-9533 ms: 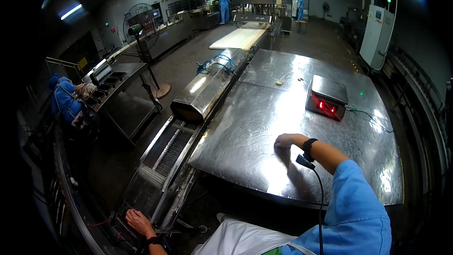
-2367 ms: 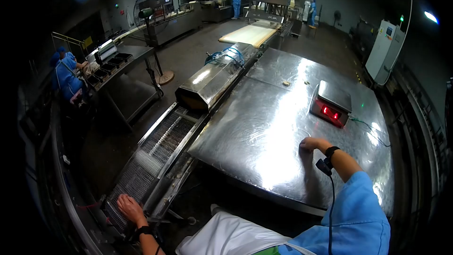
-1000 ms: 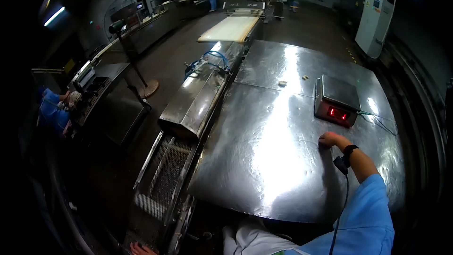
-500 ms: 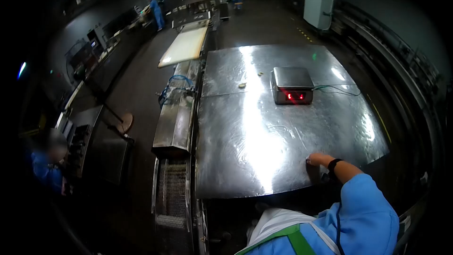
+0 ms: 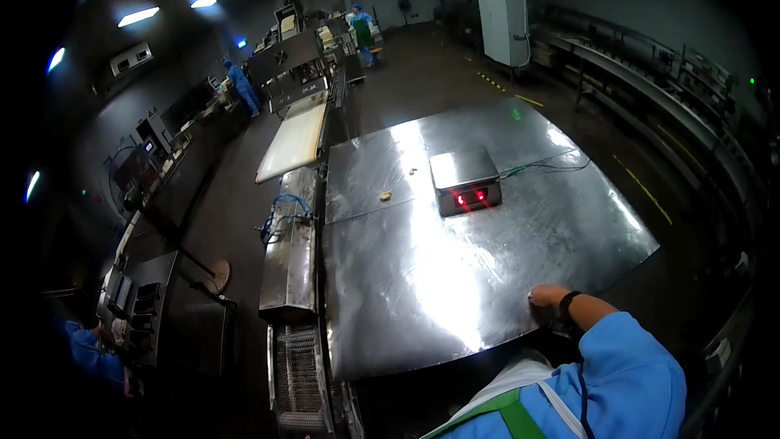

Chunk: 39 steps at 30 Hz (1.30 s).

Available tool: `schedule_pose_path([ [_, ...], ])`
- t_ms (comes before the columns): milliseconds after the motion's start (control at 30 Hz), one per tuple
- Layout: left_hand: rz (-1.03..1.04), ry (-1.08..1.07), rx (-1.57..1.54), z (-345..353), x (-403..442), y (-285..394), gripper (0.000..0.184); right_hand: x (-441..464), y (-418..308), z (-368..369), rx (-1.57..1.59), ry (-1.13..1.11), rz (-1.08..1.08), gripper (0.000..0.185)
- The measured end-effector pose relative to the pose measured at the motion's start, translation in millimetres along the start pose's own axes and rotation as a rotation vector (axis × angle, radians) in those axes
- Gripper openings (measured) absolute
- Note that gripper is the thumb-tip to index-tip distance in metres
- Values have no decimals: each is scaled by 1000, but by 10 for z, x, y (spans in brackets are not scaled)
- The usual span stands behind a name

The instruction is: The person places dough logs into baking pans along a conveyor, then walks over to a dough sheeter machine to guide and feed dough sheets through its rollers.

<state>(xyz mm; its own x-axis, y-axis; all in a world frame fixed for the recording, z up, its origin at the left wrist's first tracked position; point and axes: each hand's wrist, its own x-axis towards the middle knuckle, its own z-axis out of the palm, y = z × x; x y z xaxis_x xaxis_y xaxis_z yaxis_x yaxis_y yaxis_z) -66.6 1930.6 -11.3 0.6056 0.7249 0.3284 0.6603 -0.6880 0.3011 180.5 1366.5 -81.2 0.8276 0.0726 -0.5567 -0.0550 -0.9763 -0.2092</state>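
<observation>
My right hand (image 5: 550,296) rests at the near right edge of a shiny metal table (image 5: 366,276), with a dark band on its wrist. Its fingers are curled closed, and a small pale bit shows at the fingertips, too small to name. Farther up the tabletop stands a digital scale (image 5: 466,182) with a bare metal pan and lit red digits. A small yellowish scrap (image 5: 385,196) lies left of the scale. My left hand is outside the picture.
A conveyor with a white belt (image 5: 294,140) and a metal mesh section (image 5: 301,370) runs along the table's left side. The scale's cable (image 5: 544,167) trails right. A tall cabinet (image 5: 501,16) stands behind. Co-workers in blue (image 5: 242,88) are at the back and far left.
The camera view has tilted up and turned, so the table and scale sit lower and farther left. My right hand remains closed near the table's edge.
</observation>
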Motion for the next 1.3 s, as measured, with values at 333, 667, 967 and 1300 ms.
schedule_pose_path([
  [333,387,-328,-129,887,-430,1930,27,331,1236,-555,-153,63,-170,28],
  [667,529,-888,94,1394,-1159,3528,74,284,2724,-689,-31,124,-225,31],
  [967,581,-1119,225,1371,-1459,4226,117,-267,3207,-459,48,184,-135,31],
  [1300,776,-1073,219,1555,-1359,4569,118,-637,3216,-408,34,284,-50,27],
])
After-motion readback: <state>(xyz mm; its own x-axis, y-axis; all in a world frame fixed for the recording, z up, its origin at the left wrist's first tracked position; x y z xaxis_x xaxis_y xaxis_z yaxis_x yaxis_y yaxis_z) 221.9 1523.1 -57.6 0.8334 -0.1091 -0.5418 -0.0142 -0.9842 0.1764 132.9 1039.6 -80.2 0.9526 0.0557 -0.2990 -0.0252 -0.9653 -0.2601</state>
